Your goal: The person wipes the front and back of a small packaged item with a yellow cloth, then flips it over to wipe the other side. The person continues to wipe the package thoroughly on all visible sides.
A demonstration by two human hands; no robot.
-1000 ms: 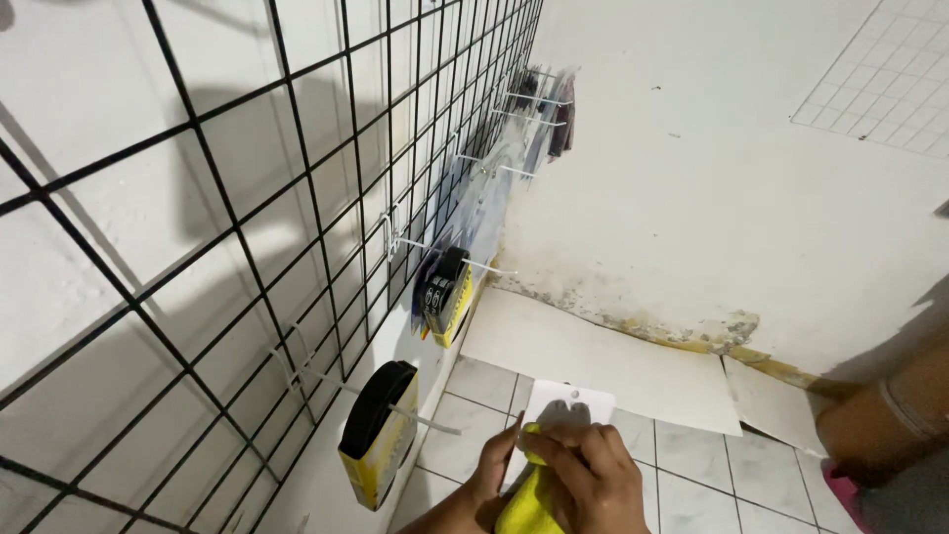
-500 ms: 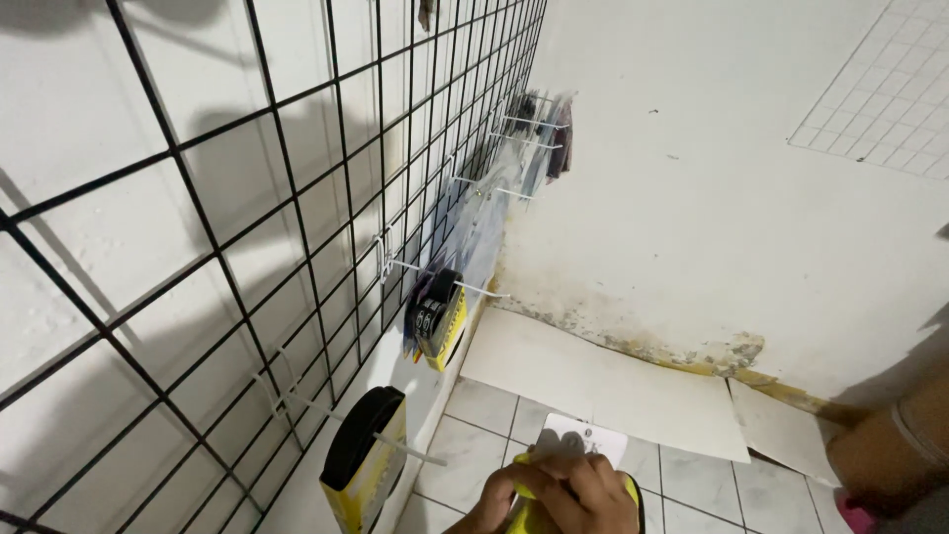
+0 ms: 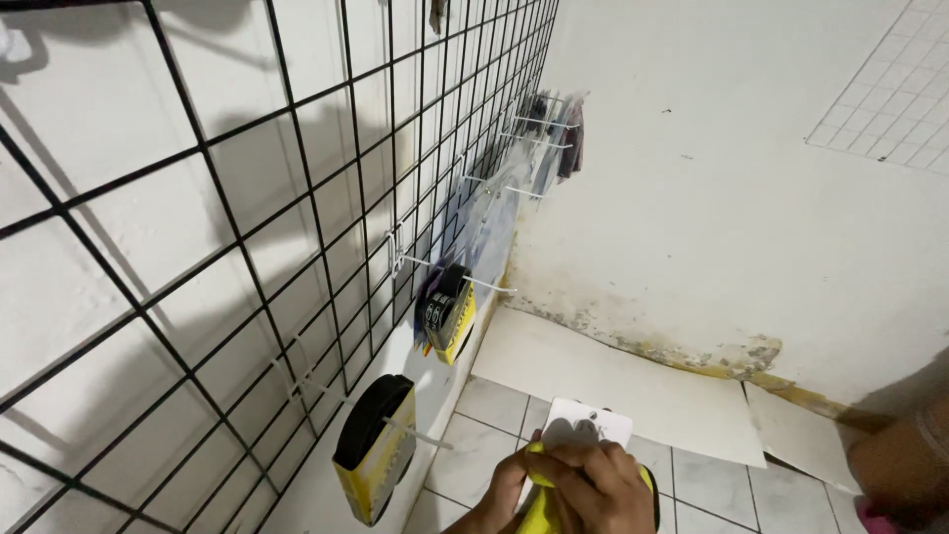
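Observation:
At the bottom middle of the head view, my left hand [image 3: 504, 494] and my right hand [image 3: 598, 489] both grip a yellow packaged item with a white card header [image 3: 585, 425]. The header has a small hanging hole and points up toward the wall. The pack's lower part is cut off by the frame edge. To the left, a similar black and yellow pack [image 3: 374, 447] hangs on a white hook [image 3: 415, 433] of the black wire grid [image 3: 297, 198].
Another black and yellow pack [image 3: 447, 309] hangs further along the grid, with more hanging goods [image 3: 554, 138] beyond. Flat cardboard sheets [image 3: 613, 381] lie on the tiled floor by a stained white wall. Another person's arm [image 3: 905, 460] shows at the right edge.
The view has tilted and shifted, so my hands and the pack sit lower in the frame. The hold on the pack is unchanged.

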